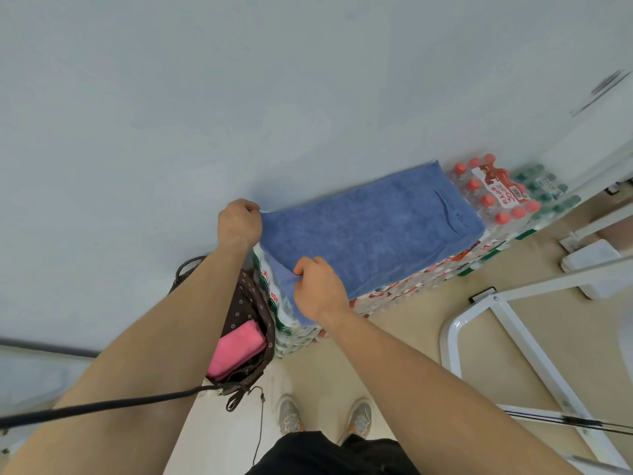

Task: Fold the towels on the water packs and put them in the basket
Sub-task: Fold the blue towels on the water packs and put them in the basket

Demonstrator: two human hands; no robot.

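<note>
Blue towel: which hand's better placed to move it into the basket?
Probably left hand: its arm lies over the basket. Both hands pinch blue towel corners; right hand sits farther right.

Stacked shrink-wrapped water-bottle packs (411, 289) on the beige floor (404, 354) carry a blue terry towel (370, 234) spread over their top; a brown fabric basket (246, 303) stands just beside them.

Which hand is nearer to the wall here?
Left. The left hand pinches the blue towel corner right beside the wall; the right hand pinches the other near corner, at the water packs' edge away from the wall.
</note>
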